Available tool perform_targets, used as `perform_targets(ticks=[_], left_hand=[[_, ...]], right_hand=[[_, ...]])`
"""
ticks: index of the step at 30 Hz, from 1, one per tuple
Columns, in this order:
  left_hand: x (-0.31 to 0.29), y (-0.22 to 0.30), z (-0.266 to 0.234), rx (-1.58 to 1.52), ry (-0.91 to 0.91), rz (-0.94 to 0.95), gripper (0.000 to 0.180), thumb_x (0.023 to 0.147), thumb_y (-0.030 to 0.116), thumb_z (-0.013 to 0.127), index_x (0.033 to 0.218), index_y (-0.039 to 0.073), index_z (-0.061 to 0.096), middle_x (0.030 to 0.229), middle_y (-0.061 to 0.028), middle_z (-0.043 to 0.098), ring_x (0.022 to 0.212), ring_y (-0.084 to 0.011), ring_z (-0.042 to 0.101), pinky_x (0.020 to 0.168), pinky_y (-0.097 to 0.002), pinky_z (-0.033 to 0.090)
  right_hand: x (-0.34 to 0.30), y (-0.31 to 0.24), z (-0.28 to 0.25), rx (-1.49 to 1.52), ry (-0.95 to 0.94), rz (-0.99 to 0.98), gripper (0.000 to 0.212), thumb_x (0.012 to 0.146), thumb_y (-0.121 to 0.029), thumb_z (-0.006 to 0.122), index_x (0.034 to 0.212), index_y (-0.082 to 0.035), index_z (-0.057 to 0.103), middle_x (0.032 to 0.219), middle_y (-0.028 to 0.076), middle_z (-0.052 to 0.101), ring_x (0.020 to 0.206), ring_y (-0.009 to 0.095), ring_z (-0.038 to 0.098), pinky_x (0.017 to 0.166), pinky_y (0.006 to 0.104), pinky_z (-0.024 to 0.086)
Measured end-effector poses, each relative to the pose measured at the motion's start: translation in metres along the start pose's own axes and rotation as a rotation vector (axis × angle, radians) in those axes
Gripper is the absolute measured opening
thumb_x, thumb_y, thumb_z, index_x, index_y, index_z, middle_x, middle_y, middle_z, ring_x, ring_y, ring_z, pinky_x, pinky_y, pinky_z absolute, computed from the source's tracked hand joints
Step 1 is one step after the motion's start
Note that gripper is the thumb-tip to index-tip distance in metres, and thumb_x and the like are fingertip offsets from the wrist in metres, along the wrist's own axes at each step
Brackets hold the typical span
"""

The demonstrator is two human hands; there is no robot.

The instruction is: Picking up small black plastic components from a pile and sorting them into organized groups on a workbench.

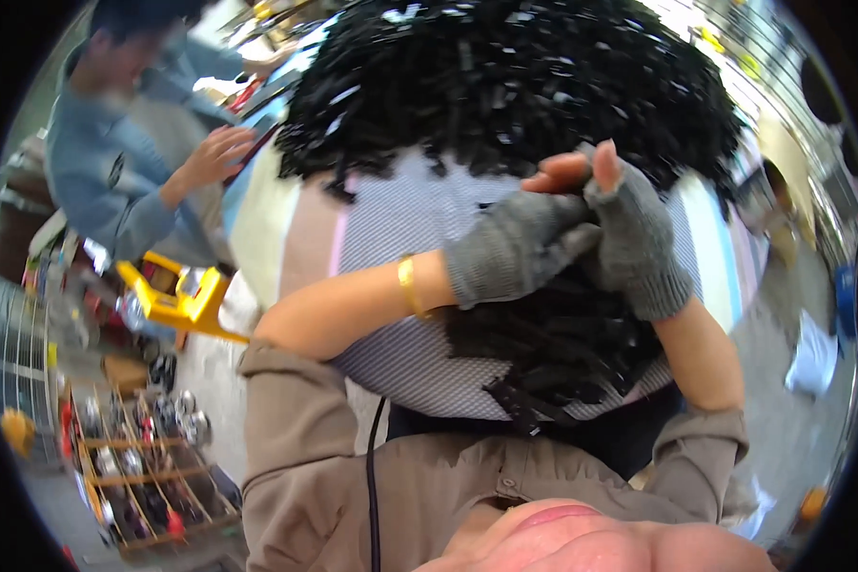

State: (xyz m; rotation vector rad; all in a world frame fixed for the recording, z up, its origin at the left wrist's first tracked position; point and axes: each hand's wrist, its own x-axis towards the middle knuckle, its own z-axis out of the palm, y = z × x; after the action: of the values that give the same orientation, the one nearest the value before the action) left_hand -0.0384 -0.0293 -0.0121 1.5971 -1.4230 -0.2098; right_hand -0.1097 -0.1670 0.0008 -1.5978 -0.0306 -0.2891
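Observation:
My left hand [515, 246] and my right hand [634, 234], both in grey fingerless knitted gloves, meet above the table. The left palm side is turned toward the right hand, and the two touch. Bare fingertips point away from me, stretched out, with a little blur. Nothing shows held between them, though the place where they meet is partly hidden. Beneath and in front of my wrists lies a small heap of short black strip-like pieces [567, 348]. A far larger heap of the same black pieces [505, 86] covers the far part of the striped tabletop cloth [400, 224].
At the far left a person in a blue top [114, 181] holds a flat dark device. A yellow plastic holder [186, 300] juts out by the table's left edge. A divided wooden rack [148, 458] with small parts stands lower left. A pale bag [812, 353] lies on the right-hand floor.

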Motion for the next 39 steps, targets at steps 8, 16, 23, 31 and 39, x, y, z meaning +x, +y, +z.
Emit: perform_targets(ticks=[8,16,23,31,39], left_hand=[[0.000,0.007,-0.004,0.260,-0.207,0.169,0.030,0.079,0.030,0.066,0.103,0.012,0.064,0.092,-0.0116,0.061,0.082,-0.0280,0.060,0.071,-0.0353,0.050],[0.012,-0.025,-0.056,-0.211,-0.033,-0.208,0.025,0.085,0.020,0.062,0.106,0.005,0.063,0.091,-0.0076,0.065,0.084,-0.0145,0.060,0.079,-0.0261,0.050],[0.025,-0.061,-0.034,0.468,-0.207,-0.192,0.026,0.085,0.008,0.058,0.110,0.014,0.062,0.118,-0.0074,0.054,0.102,-0.0183,0.055,0.084,-0.0282,0.049],[0.025,-0.054,-0.036,0.958,-0.238,-0.078,0.025,0.086,0.031,0.055,0.107,0.019,0.063,0.113,-0.0079,0.054,0.102,-0.0265,0.053,0.087,-0.0367,0.048],[0.045,-0.051,-0.029,1.219,-0.187,0.214,0.034,0.082,0.014,0.054,0.114,0.023,0.058,0.115,-0.0074,0.053,0.109,-0.0275,0.050,0.088,-0.0355,0.046]], right_hand=[[0.037,0.021,-0.129,-0.487,0.442,-0.119,0.024,0.089,-0.026,0.057,0.085,-0.003,0.064,0.079,0.004,0.063,0.072,0.011,0.060,0.069,0.0247,0.051],[0.034,0.027,-0.093,-1.267,0.205,-0.102,0.022,0.078,-0.023,0.061,0.091,-0.006,0.064,0.093,0.013,0.062,0.089,0.031,0.060,0.080,0.0394,0.048],[0.041,0.042,-0.087,-1.481,0.119,-0.011,0.025,0.076,-0.021,0.058,0.097,-0.007,0.062,0.092,0.014,0.059,0.088,0.032,0.058,0.079,0.0401,0.047],[0.030,0.026,-0.093,-1.183,0.148,-0.085,0.017,0.074,-0.016,0.058,0.083,-0.003,0.062,0.080,0.014,0.062,0.076,0.029,0.060,0.070,0.0370,0.048],[0.024,0.015,-0.080,-1.370,-0.101,0.003,0.021,0.070,-0.019,0.059,0.085,-0.004,0.061,0.082,0.017,0.061,0.082,0.032,0.060,0.074,0.0411,0.048]])
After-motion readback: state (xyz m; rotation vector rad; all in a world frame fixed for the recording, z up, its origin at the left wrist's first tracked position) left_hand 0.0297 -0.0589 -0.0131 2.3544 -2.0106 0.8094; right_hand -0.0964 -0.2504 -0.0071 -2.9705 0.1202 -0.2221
